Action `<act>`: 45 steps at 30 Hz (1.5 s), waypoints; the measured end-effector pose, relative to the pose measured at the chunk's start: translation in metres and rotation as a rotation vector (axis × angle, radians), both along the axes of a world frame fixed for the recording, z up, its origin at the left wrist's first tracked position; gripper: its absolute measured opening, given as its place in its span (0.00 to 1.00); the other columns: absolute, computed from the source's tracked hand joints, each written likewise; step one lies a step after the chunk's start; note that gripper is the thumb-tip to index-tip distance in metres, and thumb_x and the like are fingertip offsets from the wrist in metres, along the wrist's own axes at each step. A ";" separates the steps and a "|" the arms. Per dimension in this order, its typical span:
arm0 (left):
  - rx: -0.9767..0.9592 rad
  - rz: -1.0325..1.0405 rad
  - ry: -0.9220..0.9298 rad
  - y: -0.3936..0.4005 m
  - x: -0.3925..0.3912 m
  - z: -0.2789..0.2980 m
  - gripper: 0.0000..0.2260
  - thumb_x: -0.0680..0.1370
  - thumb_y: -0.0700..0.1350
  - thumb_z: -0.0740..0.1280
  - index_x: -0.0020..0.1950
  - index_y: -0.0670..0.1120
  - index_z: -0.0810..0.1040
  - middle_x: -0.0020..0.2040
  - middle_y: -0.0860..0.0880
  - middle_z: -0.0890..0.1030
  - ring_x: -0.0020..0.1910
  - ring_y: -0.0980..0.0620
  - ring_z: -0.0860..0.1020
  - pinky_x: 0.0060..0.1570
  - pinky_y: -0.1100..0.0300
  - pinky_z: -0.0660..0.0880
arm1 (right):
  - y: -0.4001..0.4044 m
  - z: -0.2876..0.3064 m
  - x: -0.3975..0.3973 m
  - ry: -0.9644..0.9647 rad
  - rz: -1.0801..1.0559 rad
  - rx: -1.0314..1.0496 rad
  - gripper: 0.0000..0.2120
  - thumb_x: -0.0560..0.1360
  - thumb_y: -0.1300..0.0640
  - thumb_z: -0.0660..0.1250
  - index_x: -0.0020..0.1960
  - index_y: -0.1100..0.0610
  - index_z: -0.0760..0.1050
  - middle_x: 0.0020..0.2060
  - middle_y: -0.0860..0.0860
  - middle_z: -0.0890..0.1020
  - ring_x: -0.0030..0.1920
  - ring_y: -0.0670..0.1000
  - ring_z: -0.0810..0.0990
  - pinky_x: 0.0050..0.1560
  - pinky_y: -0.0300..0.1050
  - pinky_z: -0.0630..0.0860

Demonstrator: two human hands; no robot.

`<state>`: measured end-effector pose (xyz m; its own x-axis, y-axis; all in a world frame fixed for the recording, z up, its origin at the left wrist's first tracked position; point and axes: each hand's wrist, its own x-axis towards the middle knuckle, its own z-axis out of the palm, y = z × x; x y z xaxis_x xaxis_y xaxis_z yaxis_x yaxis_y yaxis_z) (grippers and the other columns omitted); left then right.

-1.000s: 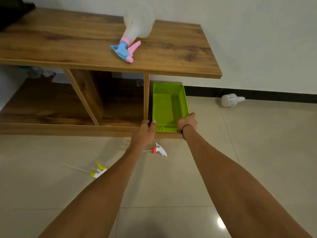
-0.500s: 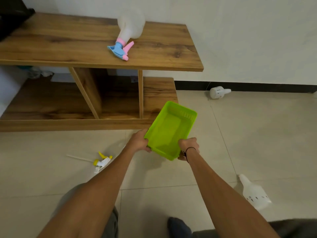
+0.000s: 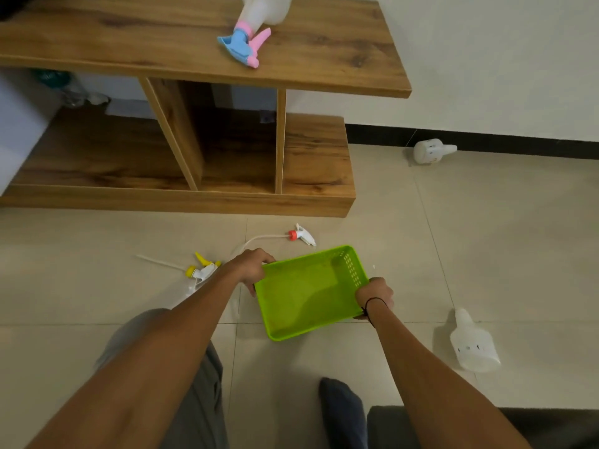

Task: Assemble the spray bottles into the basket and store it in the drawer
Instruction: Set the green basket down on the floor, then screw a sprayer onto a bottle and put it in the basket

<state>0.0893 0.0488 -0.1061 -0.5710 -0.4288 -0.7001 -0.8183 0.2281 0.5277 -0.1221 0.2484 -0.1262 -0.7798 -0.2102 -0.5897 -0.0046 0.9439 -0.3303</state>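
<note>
An empty lime-green basket (image 3: 304, 296) is low over the tiled floor in front of me. My left hand (image 3: 248, 267) grips its left rim and my right hand (image 3: 374, 294) grips its right rim. A complete spray bottle with a pink and blue head (image 3: 251, 30) lies on the wooden unit's top. Two headless white bottles lie on the floor, one near my right arm (image 3: 473, 345) and one by the wall (image 3: 429, 151). A red-collared spray head (image 3: 299, 235) and a yellow spray head (image 3: 202, 268) lie on the floor beyond the basket.
The wooden unit (image 3: 181, 196) has open low compartments and an overhanging top. A black skirting strip (image 3: 486, 142) runs along the white wall. My knee and a dark sock (image 3: 342, 413) are near the bottom edge.
Both hands pulled the green basket out of the unit's right compartment, carried it toward me and lowered it to the floor. The view tilted down.
</note>
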 end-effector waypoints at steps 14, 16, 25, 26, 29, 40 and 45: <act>-0.405 -0.129 -0.173 -0.003 0.000 -0.043 0.21 0.85 0.48 0.63 0.79 0.53 0.71 0.74 0.37 0.73 0.71 0.33 0.75 0.66 0.45 0.73 | -0.008 -0.019 -0.005 -0.034 0.385 0.293 0.12 0.77 0.58 0.66 0.59 0.56 0.76 0.42 0.53 0.75 0.44 0.58 0.83 0.47 0.55 0.87; -0.468 -0.127 -0.193 -0.007 -0.003 -0.037 0.20 0.83 0.57 0.66 0.75 0.54 0.74 0.72 0.41 0.76 0.70 0.36 0.76 0.66 0.45 0.72 | -0.017 -0.009 -0.011 -0.031 0.424 0.301 0.14 0.76 0.54 0.67 0.60 0.55 0.78 0.43 0.52 0.78 0.51 0.59 0.84 0.56 0.56 0.85; -0.534 -0.056 -0.056 -0.025 -0.028 -0.025 0.18 0.79 0.60 0.68 0.66 0.57 0.78 0.62 0.48 0.83 0.66 0.42 0.78 0.63 0.48 0.71 | -0.082 0.016 -0.023 0.238 0.521 0.104 0.26 0.75 0.39 0.65 0.66 0.55 0.74 0.59 0.56 0.80 0.65 0.61 0.75 0.50 0.52 0.69; -0.545 -0.039 -0.041 -0.028 -0.029 -0.027 0.17 0.80 0.60 0.68 0.66 0.57 0.79 0.61 0.48 0.83 0.66 0.43 0.78 0.63 0.48 0.72 | -0.088 0.014 -0.021 0.267 0.544 0.091 0.26 0.75 0.40 0.65 0.66 0.55 0.74 0.60 0.56 0.79 0.66 0.61 0.74 0.50 0.53 0.70; -0.591 0.007 -0.015 -0.041 -0.030 -0.033 0.15 0.82 0.57 0.67 0.67 0.55 0.78 0.62 0.48 0.84 0.66 0.44 0.79 0.62 0.48 0.74 | -0.106 0.007 -0.017 0.264 0.608 0.032 0.23 0.77 0.43 0.65 0.65 0.56 0.74 0.60 0.57 0.80 0.66 0.61 0.73 0.51 0.52 0.71; -0.667 -0.069 -0.125 -0.075 -0.015 -0.082 0.18 0.84 0.45 0.67 0.74 0.44 0.74 0.71 0.40 0.74 0.68 0.36 0.77 0.65 0.44 0.75 | -0.177 -0.038 0.008 0.242 0.881 -0.107 0.23 0.80 0.56 0.69 0.73 0.54 0.71 0.68 0.59 0.75 0.71 0.63 0.70 0.65 0.62 0.78; -0.613 0.050 -0.034 -0.076 -0.020 -0.075 0.09 0.84 0.43 0.68 0.63 0.46 0.81 0.65 0.38 0.77 0.64 0.36 0.76 0.63 0.46 0.74 | -0.183 -0.029 0.003 0.340 0.988 -0.054 0.21 0.81 0.51 0.69 0.71 0.54 0.71 0.67 0.58 0.76 0.71 0.62 0.71 0.64 0.60 0.78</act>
